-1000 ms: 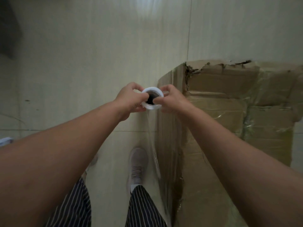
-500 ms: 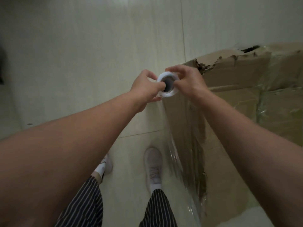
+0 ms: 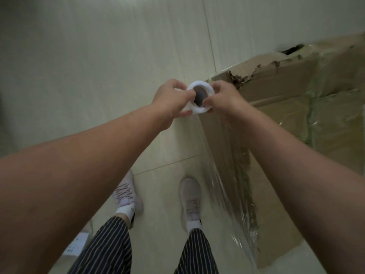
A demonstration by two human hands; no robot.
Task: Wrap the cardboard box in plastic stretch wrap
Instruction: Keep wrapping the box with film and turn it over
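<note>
On the tiled floor [image 3: 98,76], at the right of the view, stands the cardboard box [image 3: 276,99], with its top edge torn near the corner. Plastic already lies over its top and side faces, wrinkled in places. From the near side face a sheet of stretch wrap [image 3: 227,184] runs up to the white roll [image 3: 199,111], which is held upright just beside the torn corner. The left hand [image 3: 169,101] and the right hand [image 3: 223,97] both grip the upper end of the roll, with fingers curled round the rim and thumbs at the dark core hole.

I judge the step to be laying one more turn around the box. The next move probably calls for carrying the roll round this corner with the film tight, so that it overlaps the layer beneath.

Below are two pale shoes [image 3: 190,196], striped trousers [image 3: 110,244] and a white flat object [image 3: 77,246], perhaps a socket strip. I can read no brand, label or writing anywhere.
</note>
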